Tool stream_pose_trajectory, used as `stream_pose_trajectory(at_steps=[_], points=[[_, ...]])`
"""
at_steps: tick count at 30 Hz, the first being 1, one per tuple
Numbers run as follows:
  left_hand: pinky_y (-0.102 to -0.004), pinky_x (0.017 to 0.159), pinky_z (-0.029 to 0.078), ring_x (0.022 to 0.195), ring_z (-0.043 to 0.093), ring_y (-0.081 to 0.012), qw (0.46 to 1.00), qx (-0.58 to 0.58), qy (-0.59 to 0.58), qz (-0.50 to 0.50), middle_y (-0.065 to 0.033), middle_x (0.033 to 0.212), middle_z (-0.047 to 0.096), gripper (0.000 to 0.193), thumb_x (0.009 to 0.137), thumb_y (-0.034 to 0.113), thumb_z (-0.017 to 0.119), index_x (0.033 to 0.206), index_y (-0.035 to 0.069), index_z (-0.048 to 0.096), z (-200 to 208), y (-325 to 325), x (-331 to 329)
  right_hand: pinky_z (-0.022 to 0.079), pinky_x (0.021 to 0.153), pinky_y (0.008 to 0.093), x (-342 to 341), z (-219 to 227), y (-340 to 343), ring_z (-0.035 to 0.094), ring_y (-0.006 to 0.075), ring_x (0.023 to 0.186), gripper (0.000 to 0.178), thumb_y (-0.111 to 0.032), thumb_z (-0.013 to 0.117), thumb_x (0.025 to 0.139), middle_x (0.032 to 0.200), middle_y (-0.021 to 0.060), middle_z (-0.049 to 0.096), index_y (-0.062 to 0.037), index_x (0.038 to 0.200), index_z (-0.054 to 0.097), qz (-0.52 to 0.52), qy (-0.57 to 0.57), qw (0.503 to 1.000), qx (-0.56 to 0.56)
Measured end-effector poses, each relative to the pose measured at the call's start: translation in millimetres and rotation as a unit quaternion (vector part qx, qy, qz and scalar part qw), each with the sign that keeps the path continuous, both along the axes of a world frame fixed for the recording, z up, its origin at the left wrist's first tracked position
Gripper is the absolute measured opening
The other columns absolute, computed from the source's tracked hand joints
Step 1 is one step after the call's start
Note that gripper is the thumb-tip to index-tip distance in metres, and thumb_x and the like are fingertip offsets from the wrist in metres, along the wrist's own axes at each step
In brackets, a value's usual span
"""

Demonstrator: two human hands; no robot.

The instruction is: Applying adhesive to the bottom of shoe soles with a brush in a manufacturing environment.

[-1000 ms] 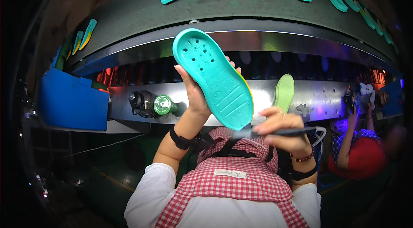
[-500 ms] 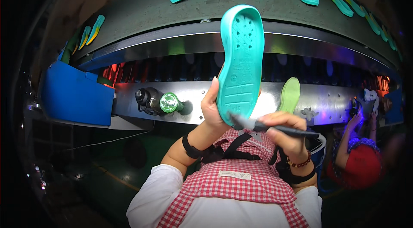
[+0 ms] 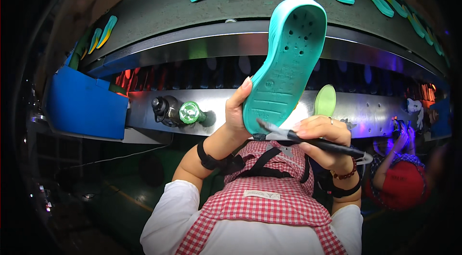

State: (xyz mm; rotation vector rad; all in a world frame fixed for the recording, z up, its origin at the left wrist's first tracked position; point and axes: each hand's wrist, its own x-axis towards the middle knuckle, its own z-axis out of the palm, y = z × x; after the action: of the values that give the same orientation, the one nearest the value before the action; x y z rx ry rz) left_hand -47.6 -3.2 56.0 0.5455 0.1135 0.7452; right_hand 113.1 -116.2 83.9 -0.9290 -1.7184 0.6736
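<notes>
My left hand is closed round the heel end and left edge of a turquoise shoe sole, its fingers partly hidden behind it. The sole stands up with its hollow inner face toward me, small holes near the toe and grooved lines near the heel. My right hand grips a brush by its black handle. The pale part and dark tip of the brush lie at the heel end of the sole; whether they touch cannot be made out.
A light green insole and a green-capped bottle stand or lie on the metal shelf. A dark bottle is beside it. Beyond runs a grey conveyor belt with several turquoise soles. Another person in a red cap works at right.
The sole has tilted with its toe to the right and come nearer to me. The brush remains at the heel end, its tip now sharper than before.
</notes>
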Motion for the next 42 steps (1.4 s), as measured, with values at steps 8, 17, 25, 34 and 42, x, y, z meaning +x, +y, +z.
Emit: stream_pose_trajectory(at_steps=[8, 17, 25, 34, 42], points=[[-0.0475, 0.095, 0.037, 0.11, 0.048, -0.0363, 0.98, -0.06, 0.032, -0.186, -0.0237, 0.125, 0.043, 0.059, 0.089, 0.04, 0.033, 0.128, -0.004, 0.034, -10.7, 11.3, -12.3, 0.049, 0.071, 0.0325, 1.3, 4.8, -7.8, 0.064, 0.0223, 0.083, 0.022, -0.002, 0.07, 0.065, 0.088, 0.0089, 0.066, -0.0052, 0.085, 0.064, 0.096, -0.046, 0.994, -0.024], [-0.0298, 0.088, 0.043, 0.1, 0.056, -0.0196, 0.926, 0.039, 0.285, -0.242, -0.0157, 0.115, 0.054, 0.044, 0.087, 0.023, 0.051, 0.122, -0.004, 0.046, 13.3, 1.6, -16.0, 0.05, 0.07, 0.029, 19.8, -2.2, -2.6, 0.063, 0.0206, 0.083, 0.02, -0.008, 0.063, 0.07, 0.094, 0.0043, 0.066, -0.0119, 0.09, 0.066, 0.098, -0.153, 0.982, -0.044], [-0.0295, 0.084, 0.046, 0.097, 0.057, -0.0189, 0.906, 0.023, 0.331, -0.263, -0.0144, 0.114, 0.055, 0.042, 0.088, 0.022, 0.049, 0.122, -0.003, 0.046, 1.0, 5.0, -25.4, 0.049, 0.072, 0.0298, 30.3, 4.4, -4.2, 0.062, 0.0231, 0.087, 0.024, -0.006, 0.059, 0.069, 0.096, 0.0056, 0.065, -0.0112, 0.092, 0.065, 0.106, -0.191, 0.966, -0.136], [-0.0287, 0.084, 0.046, 0.097, 0.057, -0.0183, 0.907, 0.06, 0.335, -0.25, -0.0146, 0.115, 0.054, 0.044, 0.089, 0.024, 0.048, 0.124, -0.002, 0.044, -3.6, 13.6, -36.6, 0.051, 0.074, 0.0299, 37.5, -13.4, -7.4, 0.063, 0.0237, 0.087, 0.018, -0.005, 0.065, 0.073, 0.094, 0.0108, 0.065, -0.0051, 0.091, 0.065, 0.049, -0.176, 0.971, -0.154], [-0.0396, 0.084, 0.047, 0.099, 0.057, -0.0275, 0.956, -0.157, 0.171, -0.181, -0.0195, 0.116, 0.052, 0.047, 0.09, 0.03, 0.039, 0.125, -0.001, 0.039, -38.6, 6.7, -27.5, 0.049, 0.072, 0.0245, 5.0, -15.4, -1.7, 0.06, 0.0143, 0.077, 0.022, 0.001, 0.059, 0.077, 0.095, 0.0124, 0.064, 0.0033, 0.099, 0.061, 0.039, 0.083, 0.946, -0.311]])
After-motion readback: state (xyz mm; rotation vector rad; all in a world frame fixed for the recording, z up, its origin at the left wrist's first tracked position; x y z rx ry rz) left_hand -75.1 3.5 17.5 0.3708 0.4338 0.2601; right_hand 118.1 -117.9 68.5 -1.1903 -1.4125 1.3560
